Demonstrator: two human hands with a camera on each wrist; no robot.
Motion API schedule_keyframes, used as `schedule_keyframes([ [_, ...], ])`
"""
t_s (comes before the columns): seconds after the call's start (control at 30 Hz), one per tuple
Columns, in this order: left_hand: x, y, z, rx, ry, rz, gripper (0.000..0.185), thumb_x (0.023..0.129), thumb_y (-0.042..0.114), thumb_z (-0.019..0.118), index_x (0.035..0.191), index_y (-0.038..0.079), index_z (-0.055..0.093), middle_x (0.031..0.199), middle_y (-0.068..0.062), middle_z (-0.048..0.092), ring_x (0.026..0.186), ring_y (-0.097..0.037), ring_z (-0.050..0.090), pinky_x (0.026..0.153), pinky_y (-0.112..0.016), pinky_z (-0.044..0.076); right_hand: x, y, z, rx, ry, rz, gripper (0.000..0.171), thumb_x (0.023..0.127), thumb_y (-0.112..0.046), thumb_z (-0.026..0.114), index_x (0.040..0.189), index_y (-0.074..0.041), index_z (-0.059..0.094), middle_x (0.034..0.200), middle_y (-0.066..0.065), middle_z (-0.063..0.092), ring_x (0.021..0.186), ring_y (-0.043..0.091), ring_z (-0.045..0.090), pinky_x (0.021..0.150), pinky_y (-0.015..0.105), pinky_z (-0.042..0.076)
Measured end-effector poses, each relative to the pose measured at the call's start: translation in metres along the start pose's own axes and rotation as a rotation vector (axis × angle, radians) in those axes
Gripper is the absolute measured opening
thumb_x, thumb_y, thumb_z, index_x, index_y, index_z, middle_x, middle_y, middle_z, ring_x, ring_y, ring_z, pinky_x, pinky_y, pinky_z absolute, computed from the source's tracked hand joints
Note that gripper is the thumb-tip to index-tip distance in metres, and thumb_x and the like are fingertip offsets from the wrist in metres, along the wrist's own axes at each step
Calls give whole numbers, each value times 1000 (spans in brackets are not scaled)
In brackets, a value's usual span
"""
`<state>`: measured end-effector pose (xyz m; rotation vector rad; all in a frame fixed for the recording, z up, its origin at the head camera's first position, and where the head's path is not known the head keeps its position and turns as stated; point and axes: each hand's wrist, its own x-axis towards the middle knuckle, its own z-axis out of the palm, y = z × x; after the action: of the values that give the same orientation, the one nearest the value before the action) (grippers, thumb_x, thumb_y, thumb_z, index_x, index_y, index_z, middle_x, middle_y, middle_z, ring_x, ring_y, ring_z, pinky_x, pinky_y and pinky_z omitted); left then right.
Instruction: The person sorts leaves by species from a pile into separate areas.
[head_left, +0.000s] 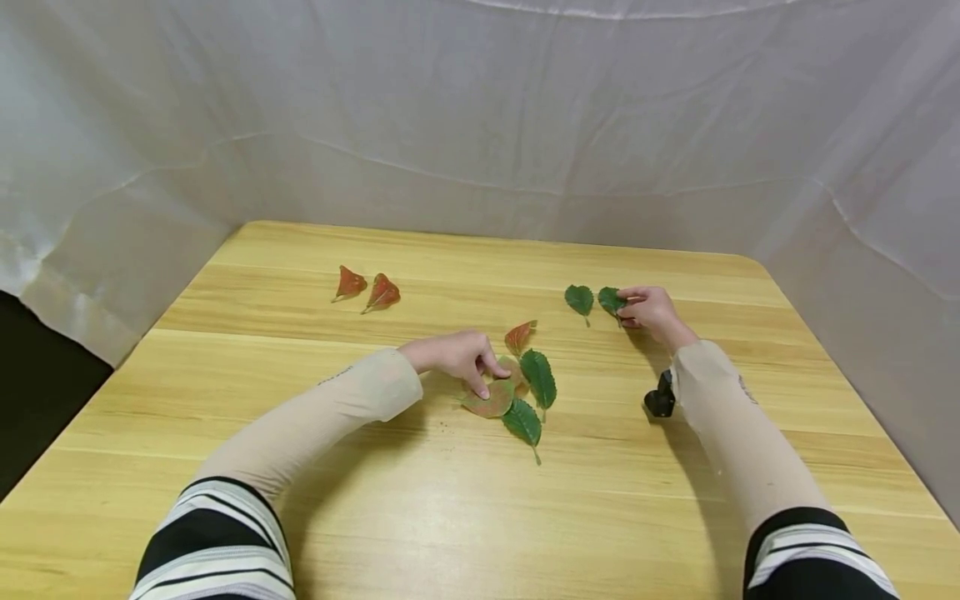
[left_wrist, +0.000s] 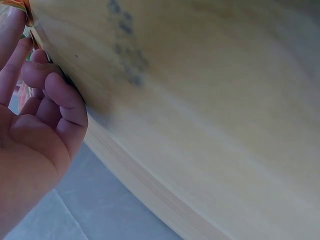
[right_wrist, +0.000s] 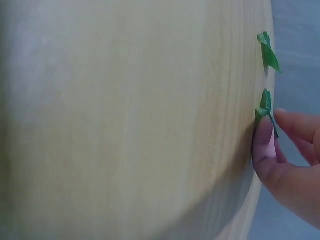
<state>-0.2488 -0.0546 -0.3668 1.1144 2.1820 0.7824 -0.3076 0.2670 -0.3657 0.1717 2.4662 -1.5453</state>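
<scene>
Near the table's middle my left hand reaches over a small cluster of leaves. Its thumb and forefinger pinch a round reddish-green leaf, and the other fingers curl in. Another reddish-green leaf lies partly under that one. Two green leaves and a red leaf lie beside them. At the back right, my right hand holds a serrated green leaf by its stem end; in the right wrist view this leaf sits between thumb and forefinger. A second green leaf lies just left of it.
Two red leaves lie at the back left of the wooden table. A small black object is next to my right wrist. Pale curtains hang behind the table and along its sides.
</scene>
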Motion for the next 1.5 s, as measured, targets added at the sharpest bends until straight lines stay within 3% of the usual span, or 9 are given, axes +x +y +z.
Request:
schedule_keyframes([
  [0.33,0,0,1,-2,7,-9,41,70,8,75,108,2,62,46,-5,47,40,-5,21,42,-18,25,-6,-1,-1,-55,89,-22,39,85,2,53,122,12,45,107,19,49,69,7,55,70,26,50],
  [0.57,-1,0,1,15,21,12,40,70,9,74,107,2,63,45,-3,46,39,-4,21,42,-17,25,-11,-4,4,-83,113,-68,38,86,-1,53,121,10,47,105,17,50,72,13,56,68,28,50],
  [0.8,-1,-2,-1,4,6,22,41,70,11,75,108,3,63,45,-3,46,39,-4,24,43,-19,27,-16,-5,9,-47,127,-93,35,85,2,55,118,10,50,95,12,49,67,10,53,62,22,49],
  [1.0,-1,-4,-1,3,-4,53,41,70,17,75,108,6,64,43,0,43,39,-4,24,42,-19,28,-25,-8,15,-94,140,-134,30,85,0,56,113,10,53,90,9,53,70,13,54,63,24,50],
  [1.3,0,-1,1,45,22,-3,41,70,10,75,109,4,63,43,2,42,39,-5,23,42,-17,26,-39,-11,25,-163,89,-183,27,86,-1,55,111,10,56,96,18,57,77,22,55,65,27,49],
  [1.5,0,-2,1,44,19,3,41,70,11,75,109,5,63,42,3,40,39,-6,22,42,-18,26,-47,-13,32,-165,62,-237,25,85,1,56,107,12,57,93,18,57,76,23,54,62,28,50],
])
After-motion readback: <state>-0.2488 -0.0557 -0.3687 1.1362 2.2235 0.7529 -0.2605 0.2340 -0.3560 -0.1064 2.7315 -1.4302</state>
